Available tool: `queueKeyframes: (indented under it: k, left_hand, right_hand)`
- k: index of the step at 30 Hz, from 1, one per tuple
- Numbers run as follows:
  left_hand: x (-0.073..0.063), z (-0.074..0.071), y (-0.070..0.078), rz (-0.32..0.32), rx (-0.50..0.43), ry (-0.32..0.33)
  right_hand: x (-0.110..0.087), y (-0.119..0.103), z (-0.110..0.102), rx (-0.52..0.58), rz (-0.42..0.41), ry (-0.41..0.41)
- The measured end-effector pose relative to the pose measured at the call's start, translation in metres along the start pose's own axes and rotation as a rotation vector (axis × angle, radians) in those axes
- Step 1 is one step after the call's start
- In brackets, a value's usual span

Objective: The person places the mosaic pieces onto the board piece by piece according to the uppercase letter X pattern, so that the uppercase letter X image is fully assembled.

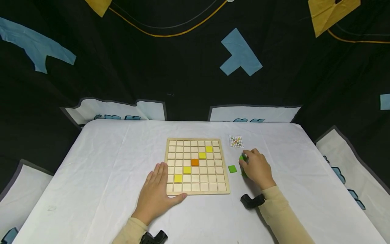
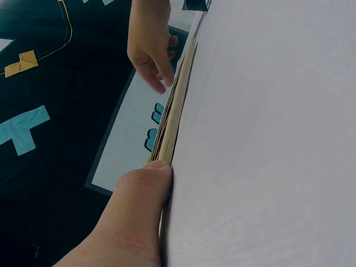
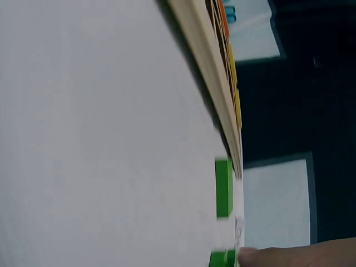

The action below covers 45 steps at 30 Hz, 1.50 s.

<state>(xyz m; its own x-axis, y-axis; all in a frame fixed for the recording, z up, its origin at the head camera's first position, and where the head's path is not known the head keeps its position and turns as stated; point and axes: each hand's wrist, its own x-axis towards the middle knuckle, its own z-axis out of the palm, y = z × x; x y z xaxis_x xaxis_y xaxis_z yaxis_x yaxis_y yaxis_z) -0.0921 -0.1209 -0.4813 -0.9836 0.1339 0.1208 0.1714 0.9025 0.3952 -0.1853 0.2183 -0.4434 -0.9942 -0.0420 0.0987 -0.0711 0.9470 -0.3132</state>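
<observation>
A square wooden grid board (image 1: 212, 178) lies flat on the white table, with several yellow tiles (image 1: 187, 170) in a diagonal around one orange tile (image 1: 194, 162). My left hand (image 1: 156, 193) rests at the board's left edge with straight fingers, its thumb (image 2: 142, 189) against the near edge. To the right of the board my right hand (image 1: 257, 167) pinches a green tile (image 1: 242, 157) between thumb and fingertips. More green shows under that hand, partly hidden. Another green tile (image 1: 232, 168) lies alone between the board and the right hand.
A small printed pattern card (image 1: 236, 141) lies beyond the right hand, near the board's far right corner. White cloth covers the table (image 1: 103, 176). A black curtain (image 1: 182, 74) with blue and yellow shapes hangs behind it. Each wrist wears a black camera mount (image 1: 252, 201).
</observation>
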Motion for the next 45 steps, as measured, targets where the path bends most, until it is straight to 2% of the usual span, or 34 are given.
queueKeyframes:
  k: [6, 13, 18, 25, 33, 37, 45]
  left_hand:
    - [0.0, 0.001, -0.001, -0.001, 0.001, 0.004]
    - [0.0, 0.002, -0.003, 0.003, 0.001, 0.011]
    - [0.0, 0.002, -0.002, 0.0, -0.003, 0.008]
    - [0.0, 0.002, -0.003, 0.001, 0.002, 0.01]
    - [0.001, 0.002, -0.004, 0.012, 0.011, 0.023]
    - [0.001, 0.002, -0.004, 0.013, 0.014, 0.024]
    - [0.0, 0.002, -0.003, 0.016, 0.012, 0.027]
  right_hand:
    - [0.003, 0.007, -0.001, -0.002, 0.027, -0.033]
    - [0.008, -0.004, 0.002, 0.131, 0.061, -0.015]
    - [0.011, -0.029, 0.007, 0.219, 0.038, 0.0]
    - [0.021, -0.079, 0.016, 0.317, -0.061, -0.022]
    - [0.035, -0.131, 0.034, 0.38, -0.151, -0.115]
    - [0.043, -0.148, 0.045, 0.404, -0.187, -0.124]
    - [0.052, -0.169, 0.059, 0.387, -0.183, -0.119]
